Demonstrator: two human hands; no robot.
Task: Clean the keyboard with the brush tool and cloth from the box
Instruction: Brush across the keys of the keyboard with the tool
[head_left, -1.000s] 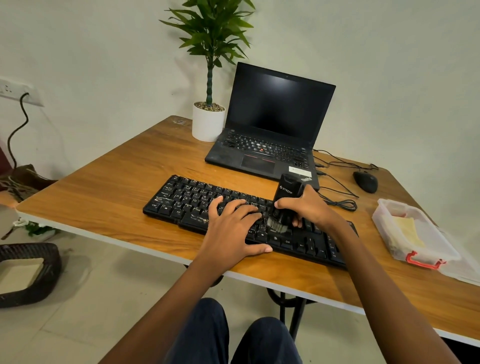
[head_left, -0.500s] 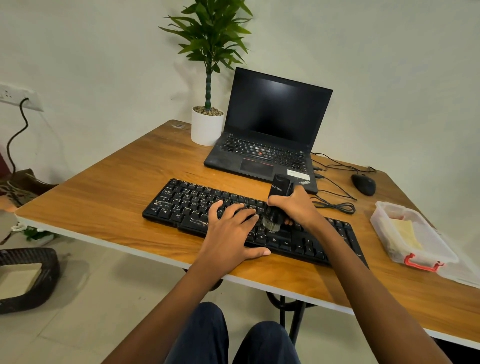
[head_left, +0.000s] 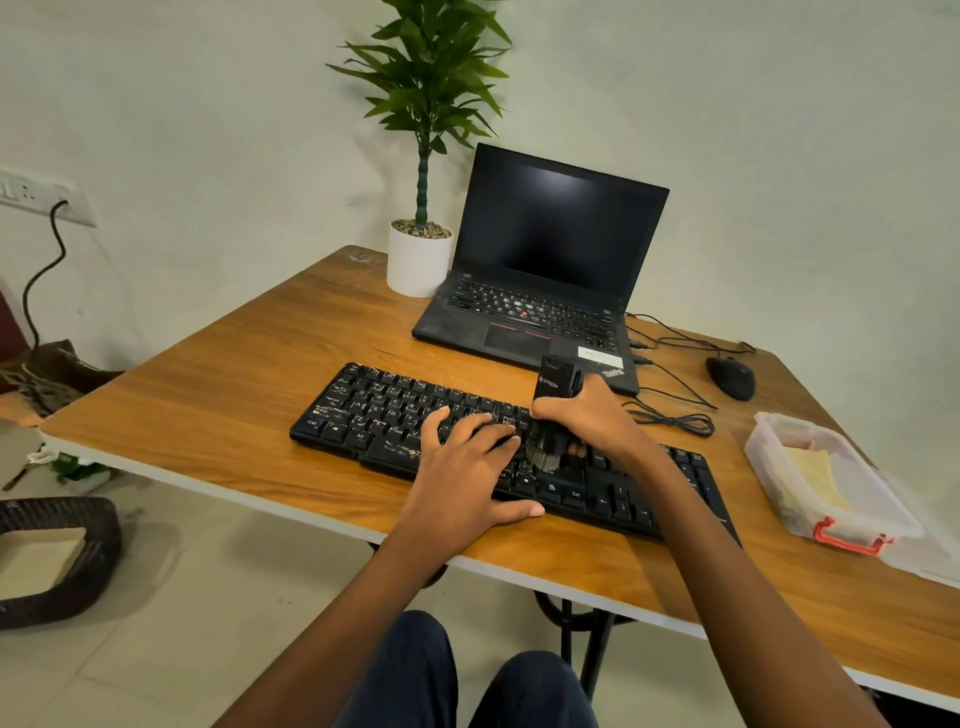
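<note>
Gripping the black brush tool (head_left: 557, 383) around its middle, your right hand (head_left: 589, 423) holds it upright over the keyboard (head_left: 374, 410). Its fingers are curled tight round the body, and the bristles point down onto the keys right of centre (the tips are blurred, so the exact keys can't be told). Your left hand (head_left: 467, 475) lies flat on the keys just beside the brush. Its fingers are straight and spread, the thumb reaches along the keyboard's front edge, and it holds nothing.

The keyboard sits at a slant on the wooden counter (head_left: 208, 395), near the front edge. To your right, well apart from the keyboard, the clear plastic box (head_left: 769, 452) with a red latch stands on the counter, and the yellowish cloth (head_left: 818, 475) lies inside it.

Behind the keyboard is an open laptop (head_left: 545, 249) with a dark screen, and a white potted plant (head_left: 418, 262) stands just beside its left side. A black mouse (head_left: 730, 378) lies off to its right, and a coil of thin cable (head_left: 670, 418) lies between the laptop and the box. A dark woven basket (head_left: 93, 566) rests on the floor at your left.
</note>
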